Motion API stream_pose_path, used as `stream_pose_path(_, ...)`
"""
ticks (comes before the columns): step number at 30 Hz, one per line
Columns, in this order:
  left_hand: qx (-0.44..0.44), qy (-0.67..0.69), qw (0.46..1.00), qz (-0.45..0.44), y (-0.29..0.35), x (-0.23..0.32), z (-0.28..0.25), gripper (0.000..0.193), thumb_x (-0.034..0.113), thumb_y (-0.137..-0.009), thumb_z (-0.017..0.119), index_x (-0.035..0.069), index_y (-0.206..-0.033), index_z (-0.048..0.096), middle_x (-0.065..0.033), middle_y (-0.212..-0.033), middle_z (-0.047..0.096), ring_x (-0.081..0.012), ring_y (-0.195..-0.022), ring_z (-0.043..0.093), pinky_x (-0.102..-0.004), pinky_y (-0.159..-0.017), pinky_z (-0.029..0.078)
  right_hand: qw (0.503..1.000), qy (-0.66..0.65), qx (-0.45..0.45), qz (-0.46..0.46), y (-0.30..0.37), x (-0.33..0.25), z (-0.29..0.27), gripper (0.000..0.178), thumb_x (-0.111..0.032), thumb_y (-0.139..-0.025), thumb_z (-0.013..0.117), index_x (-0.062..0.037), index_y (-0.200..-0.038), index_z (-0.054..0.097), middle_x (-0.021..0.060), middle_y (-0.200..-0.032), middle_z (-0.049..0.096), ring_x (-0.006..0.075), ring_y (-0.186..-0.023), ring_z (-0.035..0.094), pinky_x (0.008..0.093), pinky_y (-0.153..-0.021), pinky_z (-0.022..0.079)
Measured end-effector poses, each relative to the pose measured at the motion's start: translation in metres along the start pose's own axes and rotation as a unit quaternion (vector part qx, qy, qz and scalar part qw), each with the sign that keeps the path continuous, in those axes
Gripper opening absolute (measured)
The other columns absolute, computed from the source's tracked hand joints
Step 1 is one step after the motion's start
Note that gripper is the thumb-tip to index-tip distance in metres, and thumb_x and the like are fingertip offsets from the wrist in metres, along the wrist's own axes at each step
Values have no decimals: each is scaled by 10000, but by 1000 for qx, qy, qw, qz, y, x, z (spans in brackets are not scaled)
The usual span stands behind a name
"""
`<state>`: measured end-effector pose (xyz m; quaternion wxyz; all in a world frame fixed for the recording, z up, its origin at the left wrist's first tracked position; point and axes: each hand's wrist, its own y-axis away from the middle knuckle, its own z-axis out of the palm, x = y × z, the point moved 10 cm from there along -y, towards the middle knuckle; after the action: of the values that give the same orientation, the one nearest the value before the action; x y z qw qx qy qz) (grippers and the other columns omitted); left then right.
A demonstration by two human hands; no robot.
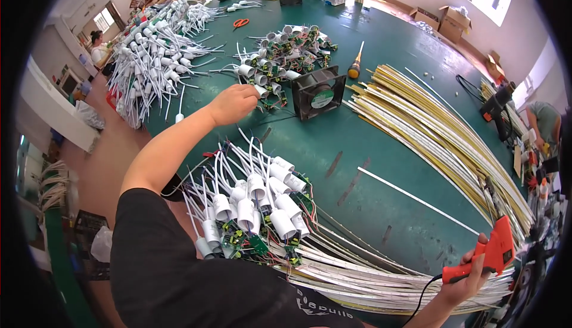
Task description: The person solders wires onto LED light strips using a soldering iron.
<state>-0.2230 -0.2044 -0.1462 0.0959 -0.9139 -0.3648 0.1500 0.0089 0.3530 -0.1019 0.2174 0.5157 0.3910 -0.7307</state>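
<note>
My left hand (236, 103) reaches over the table with its fingers closed at the near edge of a heap of white lamp caps with green circuit boards (292, 51). At its fingertips is a white lamp cap (261, 91), partly covered by the hand. Low at the right, my right hand (471, 277) grips a red, corded, pistol-shaped soldering gun (497, 250); its tip cannot be made out. A single white LED strip (417, 200) lies just beyond the gun. Close to my body sits a bundle of wired lamp caps (245, 212), joined to long strips (387, 280).
A small black fan (319, 92) stands beside the heap, near a screwdriver (356, 63). Many yellow-white strips (435, 131) lie to the right. A big pile of white caps with wires (155, 60) covers the left side; orange scissors (240, 23) lie beyond. Other people work around the table.
</note>
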Motion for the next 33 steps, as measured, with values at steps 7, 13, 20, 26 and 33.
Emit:
stream_pose_path(7,23,313,949,-19,-35,68,-49,124,39,-757,615,46,-795,497,-117,-993,639,-298,-897,627,-389,-775,497,1000,-2,7,5,3,2,4,482,-158,-907,529,67,-1313,399,171,-1186,566,62,-700,469,183,-622,381)
stream_pose_path(13,-73,511,856,18,-99,153,-22,150,5,-789,631,32,-801,484,-84,-874,583,-213,-865,627,-313,-763,497,998,-35,-35,50,12,24,16,496,-149,-887,563,53,-1310,404,185,-1164,578,73,-702,514,196,-591,405)
stream_pose_path(20,-107,657,746,10,-153,221,-14,217,101,-803,732,41,-829,524,-10,-750,548,-87,-670,496,-251,-604,439,983,-150,-93,52,19,-1,46,577,-406,-920,576,-6,-1305,419,162,-1120,602,133,-742,545,258,-646,450)
stream_pose_path(26,-88,671,735,48,-182,278,-54,267,98,-786,752,41,-849,499,-26,-769,546,-106,-680,510,-258,-624,454,965,-97,-95,222,42,35,103,321,-91,-895,610,-16,-1169,461,114,-949,615,184,-815,604,311,-704,492)
stream_pose_path(33,-87,636,767,13,-184,294,-57,356,181,-771,761,35,-834,442,-105,-733,547,-227,-646,530,-329,-587,446,958,-117,-156,211,44,43,138,260,-64,-827,697,-23,-1041,556,47,-946,631,109,-807,602,245,-686,485)
